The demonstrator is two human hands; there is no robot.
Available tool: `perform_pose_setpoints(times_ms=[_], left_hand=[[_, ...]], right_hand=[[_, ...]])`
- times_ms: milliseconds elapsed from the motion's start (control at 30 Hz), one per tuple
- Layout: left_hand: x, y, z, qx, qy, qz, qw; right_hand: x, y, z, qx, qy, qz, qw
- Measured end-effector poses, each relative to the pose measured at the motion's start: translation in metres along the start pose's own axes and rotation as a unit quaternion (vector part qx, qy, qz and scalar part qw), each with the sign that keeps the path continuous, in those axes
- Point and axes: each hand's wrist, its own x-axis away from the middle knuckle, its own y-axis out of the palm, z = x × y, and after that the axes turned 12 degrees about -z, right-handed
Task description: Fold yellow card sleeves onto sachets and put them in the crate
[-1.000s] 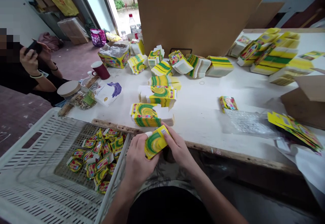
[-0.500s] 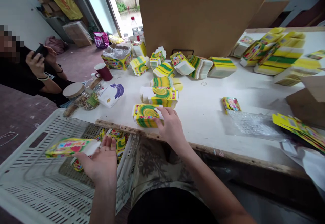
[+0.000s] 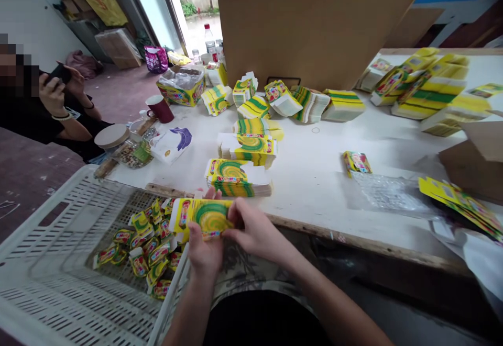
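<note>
Between my two hands is a yellow and green crayon carton [image 3: 204, 217], held over the table's front edge. My left hand [image 3: 206, 249] grips its left part, the thumb on the near side and fingertips showing behind. At the carton's right end, my right hand [image 3: 249, 225] pinches it between thumb and fingers. Just beyond, a stack of flat cartons [image 3: 231, 177] lies on the white table [image 3: 302, 178]. Another carton stack [image 3: 253, 148] sits behind that one. Below on the left, a white plastic crate [image 3: 43, 241] holds several small filled cartons [image 3: 159, 252].
Several carton bundles [image 3: 310, 104] line the back of the table before a large cardboard sheet [image 3: 306, 26]. To the left stand a lidded jar [image 3: 129, 149], a maroon mug [image 3: 160, 109] and a tissue pack [image 3: 171, 144]. Across the left side, a person [image 3: 58, 100] holds a phone.
A filled-looking carton has left my left hand, which moved right from over the crate. My right hand has drawn a carton off the near stack towards me, and both hands now hold it.
</note>
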Motion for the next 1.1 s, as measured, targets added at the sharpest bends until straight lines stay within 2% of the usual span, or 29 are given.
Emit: perform_pose_setpoints(times_ms=[100,233,300,400,500,567,600,667,767,833,900,933,967,1033,1067,1100], left_hand=[[-0.003,0.013,0.005,0.018,0.015,0.001,1.0],[-0.009,0.019,0.008,0.016,0.033,0.063,0.997],[-0.008,0.016,0.005,-0.017,0.01,0.065,0.998],[-0.001,0.009,-0.002,-0.069,-0.01,0.035,0.997],[0.004,0.001,-0.005,-0.125,0.002,0.053,0.991],[0.002,-0.006,0.002,-0.166,-0.019,0.052,0.985],[0.0,-0.011,0.009,-0.179,-0.034,0.03,0.983],[-0.007,-0.018,0.03,-0.191,-0.07,-0.049,0.978],[-0.014,-0.025,0.06,-0.202,-0.118,-0.192,0.953],[-0.013,-0.023,0.068,-0.273,-0.16,-0.281,0.906],[-0.008,-0.016,0.062,-0.37,-0.183,-0.344,0.844],[-0.005,-0.012,0.056,-0.414,-0.178,-0.348,0.822],[-0.001,-0.008,0.049,-0.449,-0.162,-0.334,0.813],[0.008,-0.002,0.034,-0.488,-0.109,-0.282,0.819],[0.012,0.001,0.028,-0.499,-0.079,-0.262,0.822],[0.015,0.003,0.023,-0.509,-0.051,-0.257,0.82]], right_hand=[[0.013,0.02,-0.002,-0.159,0.003,-0.027,0.987],[0.013,0.033,0.0,-0.214,0.012,-0.01,0.977],[0.01,0.031,0.004,-0.223,0.028,0.024,0.974],[0.008,0.02,0.012,-0.231,0.021,0.08,0.969],[0.012,0.006,0.017,-0.201,-0.001,0.088,0.976],[0.017,-0.004,0.019,-0.144,-0.011,0.097,0.985],[0.021,-0.009,0.018,-0.103,-0.019,0.103,0.989],[0.029,-0.021,0.014,0.006,-0.057,0.101,0.993],[0.04,-0.034,0.003,0.207,-0.141,0.07,0.966],[0.045,-0.035,-0.005,0.299,-0.189,0.032,0.935],[0.049,-0.03,-0.01,0.321,-0.208,0.021,0.924],[0.05,-0.027,-0.01,0.301,-0.204,0.042,0.931],[0.05,-0.023,-0.009,0.259,-0.186,0.081,0.944],[0.049,-0.016,-0.004,0.117,-0.131,0.171,0.969],[0.047,-0.013,-0.001,0.026,-0.103,0.188,0.977],[0.045,-0.01,0.003,-0.07,-0.074,0.173,0.98]])
